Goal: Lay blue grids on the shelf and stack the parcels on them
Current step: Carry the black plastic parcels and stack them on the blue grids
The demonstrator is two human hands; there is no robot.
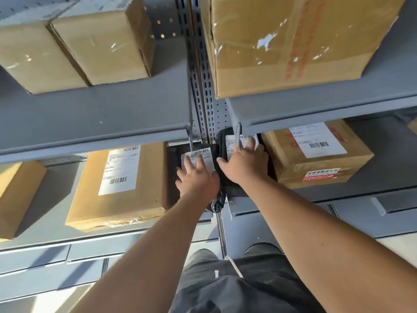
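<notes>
Parcels fill this racking, and none that we can see sits on a blue grid. That is the first thing that could go wrong: whatever we settle now may have to come off the bare grey shelf [293, 201] to get a grid under it.

Biggest is the taped carton [293, 41] on the level overhead, above and beyond the right hand [244, 164]. A hard knock on the slotted upright [204, 86] might jolt it (our judgement; nothing shows it loose).

Next in size, a labelled carton [121, 184] lies just outside the left hand [198, 179], and a smaller carton [316, 154] lies just outside the right.

Between them, under our palms, are what look like two black bag parcels, the left bag [205, 154] and the right bag [230, 143], close together at the upright. Neither hand is clenched or wrapped round anything. Both press flat, fingers straight, on the white labels. With no real hold, a shove could slide a bag sideways instead of seating it.

A crumpled black tail [217, 203] hangs over the shelf's front edge just below the left wrist, so its weight could drag that bag off.

The right fingertips [250, 142] are close under the upper shelf's lip and could catch there.
</notes>
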